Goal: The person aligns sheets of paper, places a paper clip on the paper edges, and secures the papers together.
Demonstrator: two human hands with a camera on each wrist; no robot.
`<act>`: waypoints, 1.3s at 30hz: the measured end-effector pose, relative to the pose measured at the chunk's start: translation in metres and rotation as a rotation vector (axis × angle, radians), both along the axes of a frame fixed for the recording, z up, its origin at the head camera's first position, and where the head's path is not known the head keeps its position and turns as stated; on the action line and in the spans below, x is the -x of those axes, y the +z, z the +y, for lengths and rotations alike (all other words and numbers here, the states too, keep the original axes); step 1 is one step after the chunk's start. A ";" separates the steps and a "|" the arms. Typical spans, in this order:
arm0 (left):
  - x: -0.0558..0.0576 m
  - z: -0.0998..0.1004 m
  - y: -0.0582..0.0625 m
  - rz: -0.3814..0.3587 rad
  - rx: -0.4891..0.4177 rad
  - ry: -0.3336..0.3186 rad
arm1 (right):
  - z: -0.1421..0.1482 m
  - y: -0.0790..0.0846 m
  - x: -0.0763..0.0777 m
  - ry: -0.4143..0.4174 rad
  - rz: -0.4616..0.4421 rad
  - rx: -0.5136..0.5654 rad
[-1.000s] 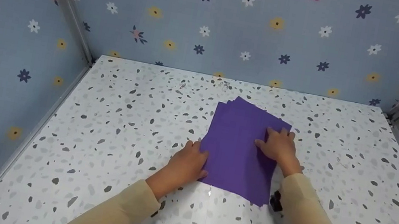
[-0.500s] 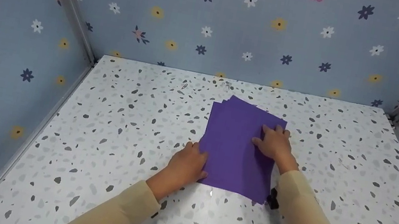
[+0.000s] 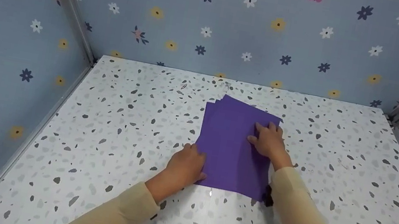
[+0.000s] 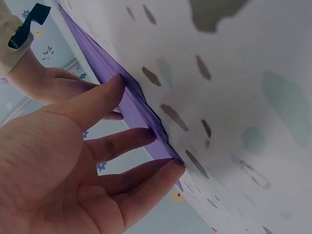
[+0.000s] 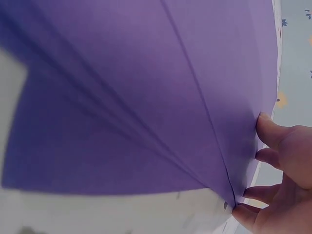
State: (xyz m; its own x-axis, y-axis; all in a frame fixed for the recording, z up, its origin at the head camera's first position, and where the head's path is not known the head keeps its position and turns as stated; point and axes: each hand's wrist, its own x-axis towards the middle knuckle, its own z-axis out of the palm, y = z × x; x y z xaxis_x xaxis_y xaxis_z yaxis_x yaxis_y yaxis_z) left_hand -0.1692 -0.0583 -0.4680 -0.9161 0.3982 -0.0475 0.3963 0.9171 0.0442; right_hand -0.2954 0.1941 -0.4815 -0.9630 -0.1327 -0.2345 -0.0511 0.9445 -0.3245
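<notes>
A stack of purple paper sheets [image 3: 228, 146] lies on the table, its sheets fanned out at the far left corner. My left hand [image 3: 185, 165] touches the stack's left edge near the front. In the left wrist view, the thumb and spread fingers [image 4: 141, 139] of that hand meet the layered paper edges. Over the upper right part of the stack is my right hand [image 3: 268, 140], with its thumb on the top sheet. The right wrist view shows its fingertips [image 5: 265, 119] against the purple paper, near where several sheet edges converge.
The white speckled table [image 3: 131, 128] surrounds the stack. Blue flowered panels [image 3: 223, 22] stand behind it and on both sides, with metal posts [image 3: 74, 8] at the corners. A dark wrist strap piece [image 3: 268, 196] shows beneath the right sleeve.
The right hand has moved left together with the upper part of the purple sheets. Their far edges now lie further left. The left hand has stayed almost where it was.
</notes>
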 end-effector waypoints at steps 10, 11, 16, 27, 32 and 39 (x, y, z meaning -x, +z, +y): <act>-0.001 -0.001 -0.001 0.030 0.009 0.005 | -0.004 -0.001 0.001 0.012 0.004 0.001; -0.002 -0.001 -0.001 0.024 0.009 0.009 | -0.005 -0.001 0.001 0.015 0.005 0.002; -0.001 -0.002 0.002 -0.020 -0.004 0.025 | -0.009 -0.001 0.001 0.024 0.012 -0.006; -0.001 -0.010 0.002 -0.038 -0.047 0.037 | -0.015 0.001 -0.003 0.049 0.029 -0.038; 0.001 -0.014 0.001 -0.033 -0.077 0.041 | -0.017 0.000 -0.003 0.067 0.038 -0.053; 0.004 -0.022 0.001 -0.099 -0.151 0.038 | -0.005 0.000 -0.008 0.075 0.046 0.070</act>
State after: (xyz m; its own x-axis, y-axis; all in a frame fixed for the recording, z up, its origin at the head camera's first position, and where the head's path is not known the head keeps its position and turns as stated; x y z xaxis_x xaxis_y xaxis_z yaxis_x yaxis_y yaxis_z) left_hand -0.1732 -0.0803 -0.4670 -0.9245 0.3725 -0.0804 0.3481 0.9114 0.2196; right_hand -0.2879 0.1887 -0.4813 -0.9594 -0.2195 -0.1773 -0.1374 0.9124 -0.3855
